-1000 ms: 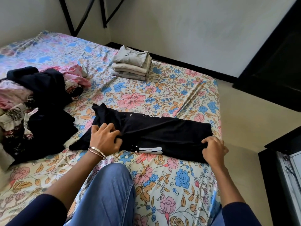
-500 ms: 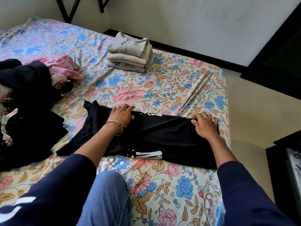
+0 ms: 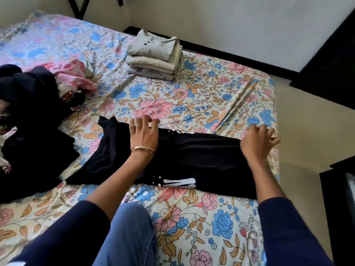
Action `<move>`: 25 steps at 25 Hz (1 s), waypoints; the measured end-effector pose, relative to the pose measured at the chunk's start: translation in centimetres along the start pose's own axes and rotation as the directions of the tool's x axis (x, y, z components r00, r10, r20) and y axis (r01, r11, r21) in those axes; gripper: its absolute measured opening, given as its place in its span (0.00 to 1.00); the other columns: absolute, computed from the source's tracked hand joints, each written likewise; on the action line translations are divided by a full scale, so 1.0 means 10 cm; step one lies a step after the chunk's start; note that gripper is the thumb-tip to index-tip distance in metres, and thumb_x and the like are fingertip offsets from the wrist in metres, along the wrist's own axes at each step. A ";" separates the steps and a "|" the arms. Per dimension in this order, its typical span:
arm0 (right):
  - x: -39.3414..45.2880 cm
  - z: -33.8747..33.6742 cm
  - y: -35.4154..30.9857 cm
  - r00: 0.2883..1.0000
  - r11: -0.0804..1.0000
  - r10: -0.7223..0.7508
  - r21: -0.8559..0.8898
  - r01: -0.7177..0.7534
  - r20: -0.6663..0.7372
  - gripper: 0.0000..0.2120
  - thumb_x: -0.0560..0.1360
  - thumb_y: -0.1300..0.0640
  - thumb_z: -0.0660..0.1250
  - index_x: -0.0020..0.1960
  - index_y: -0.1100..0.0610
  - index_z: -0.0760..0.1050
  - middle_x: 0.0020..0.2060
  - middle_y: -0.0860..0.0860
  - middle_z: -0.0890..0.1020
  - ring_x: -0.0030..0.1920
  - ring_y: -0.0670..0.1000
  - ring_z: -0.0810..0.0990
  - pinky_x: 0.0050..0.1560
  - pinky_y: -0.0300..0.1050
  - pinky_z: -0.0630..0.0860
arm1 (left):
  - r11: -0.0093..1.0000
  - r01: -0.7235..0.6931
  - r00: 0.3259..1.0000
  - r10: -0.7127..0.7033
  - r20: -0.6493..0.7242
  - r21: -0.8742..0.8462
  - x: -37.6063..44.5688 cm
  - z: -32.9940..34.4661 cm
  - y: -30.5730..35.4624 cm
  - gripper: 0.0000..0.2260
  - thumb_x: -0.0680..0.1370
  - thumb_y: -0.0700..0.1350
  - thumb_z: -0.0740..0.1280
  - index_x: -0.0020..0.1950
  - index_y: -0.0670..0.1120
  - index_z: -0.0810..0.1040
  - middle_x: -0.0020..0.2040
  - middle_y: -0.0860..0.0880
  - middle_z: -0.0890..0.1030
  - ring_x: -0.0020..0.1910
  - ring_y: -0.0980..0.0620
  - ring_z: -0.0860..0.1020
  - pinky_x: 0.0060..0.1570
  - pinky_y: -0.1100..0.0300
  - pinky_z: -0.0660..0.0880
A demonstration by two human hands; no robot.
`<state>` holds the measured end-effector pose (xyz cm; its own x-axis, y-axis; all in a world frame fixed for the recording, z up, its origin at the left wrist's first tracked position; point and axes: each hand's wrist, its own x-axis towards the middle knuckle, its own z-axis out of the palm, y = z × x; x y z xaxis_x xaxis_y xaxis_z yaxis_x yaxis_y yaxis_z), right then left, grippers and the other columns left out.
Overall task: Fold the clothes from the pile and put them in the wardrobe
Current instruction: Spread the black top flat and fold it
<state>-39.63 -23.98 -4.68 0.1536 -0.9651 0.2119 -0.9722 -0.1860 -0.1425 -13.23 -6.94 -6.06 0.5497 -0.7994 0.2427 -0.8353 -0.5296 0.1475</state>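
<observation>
A black garment [image 3: 201, 156] with a white print lies as a long folded band across the flowered bed sheet [image 3: 192, 227]. My left hand [image 3: 143, 134] rests on its far edge toward the left end, fingers spread and reaching past the cloth. My right hand [image 3: 256, 142] lies on the right end near the bed's edge, fingers loosely extended and blurred. The pile of unfolded clothes [image 3: 28, 116], mostly black with some pink, sits at the left. A stack of folded beige and grey clothes [image 3: 153, 58] stands at the back of the bed.
The bed's right edge drops to a pale floor [image 3: 311, 131]. Dark furniture [image 3: 326, 70] stands at the far right, and another dark piece [image 3: 342, 198] is close by at the lower right. My knee in blue jeans [image 3: 132, 237] rests on the bed.
Both hands have moved from the near edge of the black garment to its far edge, and their grip has loosened into flat, spread fingers. The garment's near half now lies folded over.
</observation>
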 end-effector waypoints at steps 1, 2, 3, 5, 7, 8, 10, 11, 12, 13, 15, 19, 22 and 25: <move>-0.15 -0.01 -0.18 0.998 0.985 -0.057 0.163 0.062 -0.035 0.12 0.75 0.63 0.66 0.58 0.60 0.76 0.59 0.60 0.75 0.63 0.60 0.69 0.64 0.60 0.63 | 0.996 -0.034 0.999 0.033 -0.022 -0.085 -0.08 -0.03 0.08 0.10 0.78 0.41 0.64 0.58 0.45 0.76 0.57 0.42 0.75 0.58 0.38 0.72 0.65 0.42 0.64; -0.34 0.01 -0.35 0.985 0.933 -0.165 0.318 0.171 -0.044 0.12 0.77 0.61 0.65 0.59 0.60 0.77 0.58 0.59 0.75 0.62 0.59 0.69 0.65 0.59 0.66 | 0.984 -0.076 0.997 0.079 0.015 -0.159 -0.19 -0.03 0.16 0.09 0.78 0.43 0.63 0.57 0.46 0.78 0.56 0.44 0.76 0.57 0.40 0.73 0.62 0.44 0.67; -0.55 0.06 -0.48 0.949 0.860 -0.313 0.415 0.297 -0.032 0.13 0.79 0.56 0.63 0.61 0.60 0.77 0.59 0.59 0.76 0.62 0.58 0.70 0.64 0.59 0.69 | 0.972 -0.117 0.988 0.135 0.074 -0.204 -0.33 0.02 0.20 0.11 0.80 0.47 0.61 0.58 0.47 0.78 0.58 0.46 0.77 0.59 0.42 0.73 0.62 0.45 0.66; -0.94 0.23 -0.52 0.842 0.797 -0.532 0.387 0.465 0.084 0.22 0.80 0.45 0.55 0.68 0.54 0.74 0.67 0.56 0.73 0.68 0.57 0.68 0.67 0.57 0.67 | 0.972 -0.157 0.973 0.183 0.144 -0.176 -0.58 0.13 0.18 0.20 0.80 0.56 0.52 0.66 0.53 0.75 0.67 0.50 0.74 0.69 0.44 0.68 0.71 0.44 0.57; -1.04 0.35 -0.27 0.860 0.870 -0.476 0.247 0.428 0.187 0.27 0.81 0.37 0.47 0.76 0.45 0.61 0.77 0.49 0.61 0.77 0.53 0.57 0.75 0.56 0.54 | 0.985 -0.124 0.969 0.147 0.198 -0.122 -0.63 0.15 0.10 0.26 0.78 0.62 0.44 0.73 0.60 0.65 0.76 0.54 0.63 0.77 0.47 0.56 0.73 0.42 0.43; -1.05 0.35 -0.11 0.898 0.923 -0.379 0.166 0.348 0.224 0.29 0.80 0.34 0.44 0.78 0.43 0.55 0.78 0.47 0.54 0.78 0.52 0.51 0.76 0.55 0.47 | 0.989 -0.103 0.961 0.127 0.244 -0.110 -0.62 0.16 0.08 0.28 0.76 0.64 0.40 0.74 0.64 0.60 0.78 0.56 0.57 0.78 0.49 0.50 0.72 0.41 0.38; -1.06 0.26 0.14 0.946 0.987 -0.160 0.078 0.144 0.283 0.34 0.77 0.31 0.40 0.79 0.45 0.47 0.79 0.47 0.48 0.79 0.52 0.44 0.76 0.55 0.42 | 0.992 -0.093 0.942 0.116 0.315 -0.087 -0.62 0.14 0.07 0.30 0.74 0.67 0.34 0.76 0.66 0.50 0.79 0.58 0.48 0.78 0.51 0.41 0.71 0.41 0.34; -1.06 0.22 0.19 0.954 0.992 -0.091 0.108 0.063 0.284 0.37 0.76 0.31 0.41 0.79 0.48 0.49 0.79 0.49 0.49 0.79 0.53 0.45 0.77 0.56 0.43 | 0.992 -0.100 0.934 0.121 0.338 -0.077 -0.61 0.13 0.08 0.31 0.73 0.68 0.32 0.76 0.67 0.47 0.79 0.58 0.46 0.77 0.51 0.38 0.71 0.40 0.33; -1.06 0.18 0.20 0.962 0.980 -0.076 0.198 0.024 0.261 0.38 0.75 0.32 0.46 0.79 0.52 0.54 0.79 0.52 0.54 0.79 0.54 0.48 0.77 0.58 0.47 | 0.992 -0.103 0.926 0.123 0.357 -0.077 -0.61 0.13 0.09 0.31 0.72 0.69 0.32 0.75 0.67 0.45 0.79 0.58 0.44 0.77 0.51 0.37 0.71 0.40 0.32; -1.07 0.15 0.22 0.970 0.950 -0.114 0.308 0.043 0.216 0.37 0.75 0.33 0.53 0.76 0.54 0.61 0.77 0.54 0.59 0.78 0.55 0.53 0.76 0.58 0.51 | 0.991 -0.098 0.919 0.124 0.375 -0.088 -0.60 0.13 0.09 0.31 0.72 0.70 0.32 0.75 0.68 0.43 0.79 0.58 0.42 0.77 0.52 0.36 0.71 0.40 0.32; -1.15 0.15 0.27 0.946 0.891 -0.294 0.397 0.220 0.134 0.29 0.73 0.39 0.68 0.69 0.52 0.73 0.73 0.51 0.69 0.74 0.53 0.63 0.70 0.57 0.58 | 0.990 -0.087 0.903 0.125 0.412 -0.110 -0.58 0.12 0.07 0.31 0.72 0.72 0.34 0.75 0.68 0.42 0.78 0.59 0.41 0.76 0.52 0.35 0.71 0.40 0.31; -1.16 0.12 0.42 0.903 0.856 -0.400 0.286 0.429 -0.159 0.08 0.73 0.59 0.71 0.52 0.53 0.83 0.51 0.49 0.83 0.52 0.57 0.80 0.50 0.51 0.66 | 0.988 -0.062 0.872 0.122 0.474 -0.140 -0.53 0.08 0.05 0.31 0.74 0.73 0.41 0.75 0.68 0.40 0.77 0.60 0.39 0.76 0.53 0.33 0.70 0.42 0.29; -1.12 0.01 0.51 0.870 0.876 -0.394 0.164 0.453 -0.296 0.16 0.69 0.71 0.66 0.48 0.54 0.83 0.42 0.48 0.83 0.44 0.56 0.79 0.45 0.48 0.64 | 0.977 -0.003 0.861 0.112 0.497 -0.214 -0.50 0.07 0.06 0.26 0.77 0.70 0.44 0.75 0.69 0.43 0.77 0.63 0.41 0.76 0.55 0.34 0.70 0.44 0.28; -1.19 -0.01 0.54 0.949 0.927 -0.303 0.205 0.314 -0.085 0.21 0.63 0.77 0.63 0.39 0.52 0.80 0.42 0.47 0.78 0.49 0.55 0.75 0.49 0.47 0.56 | 0.956 0.069 0.859 0.089 0.504 -0.286 -0.46 0.06 0.05 0.22 0.80 0.65 0.46 0.74 0.70 0.49 0.77 0.64 0.44 0.76 0.56 0.37 0.71 0.44 0.29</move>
<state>-46.67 -13.49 -7.91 0.4251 -0.8443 0.3264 -0.8167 -0.5132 -0.2639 -16.18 -3.76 -7.64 0.4029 -0.8771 -0.2614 -0.7637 -0.4796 0.4322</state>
